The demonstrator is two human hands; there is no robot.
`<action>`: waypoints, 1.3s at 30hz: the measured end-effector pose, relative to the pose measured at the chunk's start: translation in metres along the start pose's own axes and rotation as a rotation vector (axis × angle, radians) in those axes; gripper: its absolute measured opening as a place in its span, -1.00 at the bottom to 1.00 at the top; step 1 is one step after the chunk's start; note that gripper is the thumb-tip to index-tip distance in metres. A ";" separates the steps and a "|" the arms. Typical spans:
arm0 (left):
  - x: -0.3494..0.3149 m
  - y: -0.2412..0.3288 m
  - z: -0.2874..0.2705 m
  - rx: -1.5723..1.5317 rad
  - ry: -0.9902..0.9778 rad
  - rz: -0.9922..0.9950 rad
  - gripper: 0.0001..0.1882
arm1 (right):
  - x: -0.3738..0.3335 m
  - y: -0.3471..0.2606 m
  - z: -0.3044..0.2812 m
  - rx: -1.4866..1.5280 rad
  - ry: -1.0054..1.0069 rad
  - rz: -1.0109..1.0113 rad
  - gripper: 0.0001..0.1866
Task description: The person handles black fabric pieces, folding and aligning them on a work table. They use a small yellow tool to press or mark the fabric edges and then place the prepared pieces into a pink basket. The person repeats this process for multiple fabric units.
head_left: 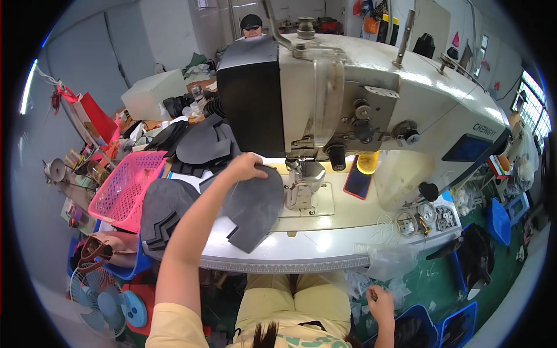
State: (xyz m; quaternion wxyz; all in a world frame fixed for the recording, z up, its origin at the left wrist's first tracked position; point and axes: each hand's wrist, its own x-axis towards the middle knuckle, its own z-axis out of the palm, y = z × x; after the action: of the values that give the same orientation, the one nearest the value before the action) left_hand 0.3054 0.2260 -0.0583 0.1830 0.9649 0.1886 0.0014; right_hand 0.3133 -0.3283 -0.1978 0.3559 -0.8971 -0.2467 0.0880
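Observation:
My left hand (246, 168) grips the upper edge of a dark grey cut piece (252, 200), which looks like sheet material with a rounded top and a narrower tail. The piece lies on the white sewing table just left of the sewing machine's needle and presser foot area (303, 185). My right hand (380, 306) is low, beside my right thigh and below the table edge. Its fingers are curled, and what they hold, if anything, is hidden. More dark grey pieces (168, 200) lie stacked left of my forearm, with others (203, 142) behind.
The large sewing machine (371, 98) fills the upper middle. A phone (358, 180) and a yellow round item (368, 162) lie under its arm. Bobbins (426, 214) sit at right. A pink basket (125, 191), a fan (98, 298) and blue bins (458, 325) stand around. Another person (252, 26) is behind.

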 end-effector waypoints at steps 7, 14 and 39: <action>-0.146 0.077 -0.080 -0.297 0.425 0.071 -0.73 | 0.047 -0.092 0.005 0.156 0.105 -0.065 -0.73; -0.254 0.117 0.006 -0.926 0.510 -0.113 -0.77 | 0.067 -0.250 0.027 0.371 0.057 -0.732 -0.53; -0.271 0.122 0.065 -1.097 0.655 -0.140 -0.66 | 0.089 -0.312 0.058 0.681 -0.421 -0.412 -0.72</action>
State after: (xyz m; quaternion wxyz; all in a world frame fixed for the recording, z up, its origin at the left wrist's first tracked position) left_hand 0.1023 -0.0005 -0.0575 0.5826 0.6661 0.2690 0.3802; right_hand 0.2521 -0.0540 -0.0258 0.5830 -0.6236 -0.4441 0.2719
